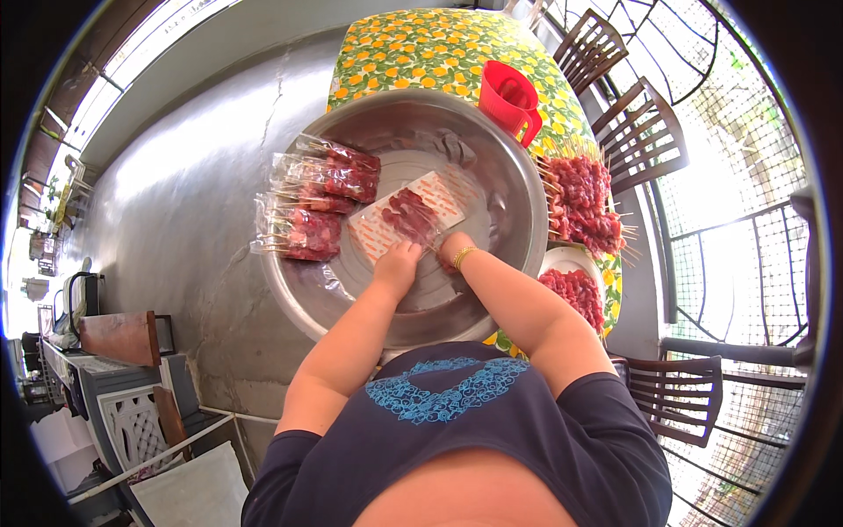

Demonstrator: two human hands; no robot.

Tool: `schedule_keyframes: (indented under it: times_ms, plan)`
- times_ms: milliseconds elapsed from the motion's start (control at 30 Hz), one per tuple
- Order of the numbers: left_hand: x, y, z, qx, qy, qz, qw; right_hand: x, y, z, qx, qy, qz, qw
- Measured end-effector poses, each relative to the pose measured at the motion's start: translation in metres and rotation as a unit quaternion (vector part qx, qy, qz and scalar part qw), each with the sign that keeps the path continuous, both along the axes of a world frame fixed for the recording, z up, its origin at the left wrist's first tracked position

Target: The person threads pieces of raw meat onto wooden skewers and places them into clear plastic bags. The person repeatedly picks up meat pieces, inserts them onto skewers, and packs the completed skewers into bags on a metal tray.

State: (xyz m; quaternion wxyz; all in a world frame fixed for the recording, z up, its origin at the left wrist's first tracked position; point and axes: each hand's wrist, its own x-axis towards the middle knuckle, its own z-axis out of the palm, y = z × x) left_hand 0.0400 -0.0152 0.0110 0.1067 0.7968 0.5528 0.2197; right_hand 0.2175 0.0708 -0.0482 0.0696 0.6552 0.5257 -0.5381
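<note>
A clear plastic bag of raw meat skewers [410, 215] lies on a white and orange printed stack [372, 230] inside a wide metal basin [307, 309]. At the near end of this bag, my left hand [397, 268] has its fingers bunched on the plastic. Close beside it, my right hand [451, 252], with a gold bracelet at the wrist, is closed on the same end, its fingertips partly hidden. Several bagged meat skewers [307, 233] rest along the basin's left side, their sticks pointing left over the rim.
A red plastic pitcher [509, 101] stands beyond the basin on a lemon-patterned tablecloth [413, 53]. To the right are a heap of raw meat skewers [581, 204] and a white plate [566, 259] with more meat. Wooden chairs [645, 132] line the right side, near a metal grille.
</note>
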Motion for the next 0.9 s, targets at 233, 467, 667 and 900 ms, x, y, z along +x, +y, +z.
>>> schedule_keyframes:
  times_ms: [233,467,667,900]
  plan:
    - [-0.002,-0.001,-0.009,-0.052,0.071,0.011,0.996,0.017,0.016,-0.04,0.031,-0.041,0.144,0.988]
    - [0.004,-0.002,-0.014,-0.066,0.079,0.006,0.995,0.005,0.0,-0.015,-0.028,0.068,0.01,0.997]
    - [0.004,-0.003,-0.013,-0.076,0.083,0.024,0.993,0.01,0.006,-0.005,-0.099,0.085,-0.067,0.989]
    - [0.008,-0.003,-0.003,-0.09,0.053,0.077,0.992,0.012,-0.008,0.02,-0.129,0.149,-0.083,0.977]
